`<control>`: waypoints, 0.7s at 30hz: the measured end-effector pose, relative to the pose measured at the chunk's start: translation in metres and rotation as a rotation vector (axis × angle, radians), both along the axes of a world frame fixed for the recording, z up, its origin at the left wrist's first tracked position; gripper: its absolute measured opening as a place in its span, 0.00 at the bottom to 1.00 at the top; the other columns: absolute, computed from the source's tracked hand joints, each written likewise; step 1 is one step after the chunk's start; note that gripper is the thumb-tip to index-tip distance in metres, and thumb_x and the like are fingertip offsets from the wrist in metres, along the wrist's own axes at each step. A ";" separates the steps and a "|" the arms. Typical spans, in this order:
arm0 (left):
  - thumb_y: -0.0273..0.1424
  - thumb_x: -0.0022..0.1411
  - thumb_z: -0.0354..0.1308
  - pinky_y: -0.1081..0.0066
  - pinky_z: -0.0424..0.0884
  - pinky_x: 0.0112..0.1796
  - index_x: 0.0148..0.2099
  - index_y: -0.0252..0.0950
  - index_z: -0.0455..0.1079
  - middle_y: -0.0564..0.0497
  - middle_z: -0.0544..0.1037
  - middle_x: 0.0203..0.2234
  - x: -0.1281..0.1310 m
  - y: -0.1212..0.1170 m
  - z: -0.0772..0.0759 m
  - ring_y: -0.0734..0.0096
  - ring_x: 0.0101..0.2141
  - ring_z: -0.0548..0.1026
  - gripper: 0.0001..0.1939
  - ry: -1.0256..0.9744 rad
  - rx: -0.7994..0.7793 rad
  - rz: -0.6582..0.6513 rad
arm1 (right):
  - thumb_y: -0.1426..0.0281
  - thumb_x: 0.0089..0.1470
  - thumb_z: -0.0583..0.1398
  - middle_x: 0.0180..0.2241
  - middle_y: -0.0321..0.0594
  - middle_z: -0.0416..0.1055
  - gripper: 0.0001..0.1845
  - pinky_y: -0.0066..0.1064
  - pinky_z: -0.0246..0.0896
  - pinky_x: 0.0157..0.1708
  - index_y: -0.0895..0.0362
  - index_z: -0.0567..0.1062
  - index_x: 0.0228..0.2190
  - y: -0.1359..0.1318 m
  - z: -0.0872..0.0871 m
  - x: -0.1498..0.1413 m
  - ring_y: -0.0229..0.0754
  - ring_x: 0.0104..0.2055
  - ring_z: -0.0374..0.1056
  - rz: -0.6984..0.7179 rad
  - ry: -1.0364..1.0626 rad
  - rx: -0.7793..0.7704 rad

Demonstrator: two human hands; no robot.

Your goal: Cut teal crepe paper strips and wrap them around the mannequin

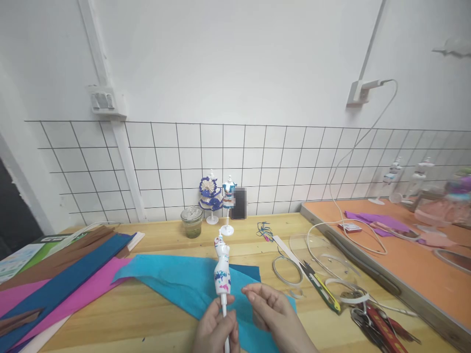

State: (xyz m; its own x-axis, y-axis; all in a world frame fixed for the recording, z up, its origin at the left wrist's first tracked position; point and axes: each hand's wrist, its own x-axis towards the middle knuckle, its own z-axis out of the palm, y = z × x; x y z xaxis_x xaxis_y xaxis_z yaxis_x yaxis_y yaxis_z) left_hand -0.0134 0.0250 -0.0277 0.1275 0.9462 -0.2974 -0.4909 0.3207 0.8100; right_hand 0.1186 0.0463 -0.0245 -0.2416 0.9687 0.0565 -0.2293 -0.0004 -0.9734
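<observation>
My left hand (215,328) is closed round the thin white stem of a miniature dress form (222,267). The form stands nearly upright, its white body patched with blue, purple and pink bits. To its right, my right hand (274,314) is closed in a pinch, thumb against forefinger, apart from the form. Whatever those fingertips hold, if anything, is too small to make out. Under both hands lies a sheet of bright turquoise crepe paper or cloth (165,272), with a darker blue piece (246,272) partly beneath it.
Two decorated dress forms (211,201) (228,201) and a lidded jar (192,223) stand near the wall. Coloured sheets (69,274) are piled left. To the right lie a tape roll (287,270), a yellow-green cutter (324,291), scissors (362,321), a cable and an orange-topped table (331,215).
</observation>
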 end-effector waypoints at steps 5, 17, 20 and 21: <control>0.40 0.38 0.67 0.82 0.52 0.14 0.37 0.34 0.64 0.60 0.66 0.09 0.001 0.000 -0.003 0.84 0.10 0.59 0.25 0.019 -0.009 0.006 | 0.56 0.46 0.62 0.14 0.28 0.60 0.20 0.25 0.46 0.22 0.61 0.74 0.31 0.002 -0.005 0.000 0.31 0.18 0.53 0.006 0.008 0.023; 0.41 0.39 0.67 0.82 0.50 0.12 0.38 0.34 0.64 0.61 0.65 0.09 -0.003 0.001 -0.005 0.85 0.08 0.59 0.26 -0.003 0.017 -0.006 | 0.59 0.37 0.68 0.20 0.34 0.69 0.19 0.24 0.55 0.25 0.60 0.76 0.30 -0.002 -0.003 -0.002 0.31 0.22 0.62 0.134 0.100 -0.064; 0.41 0.40 0.67 0.82 0.47 0.11 0.37 0.33 0.64 0.61 0.66 0.09 -0.003 0.001 -0.007 0.86 0.07 0.57 0.25 0.005 0.054 -0.005 | 0.54 0.44 0.62 0.16 0.33 0.68 0.21 0.23 0.50 0.18 0.60 0.73 0.29 0.000 -0.005 -0.003 0.31 0.15 0.59 0.154 0.092 -0.103; 0.40 0.39 0.67 0.82 0.47 0.11 0.37 0.33 0.64 0.61 0.66 0.09 -0.002 0.001 -0.007 0.86 0.07 0.57 0.25 0.005 0.043 0.002 | 0.53 0.46 0.60 0.13 0.31 0.65 0.22 0.22 0.46 0.16 0.60 0.72 0.30 0.001 -0.007 -0.003 0.30 0.12 0.56 0.158 0.087 -0.104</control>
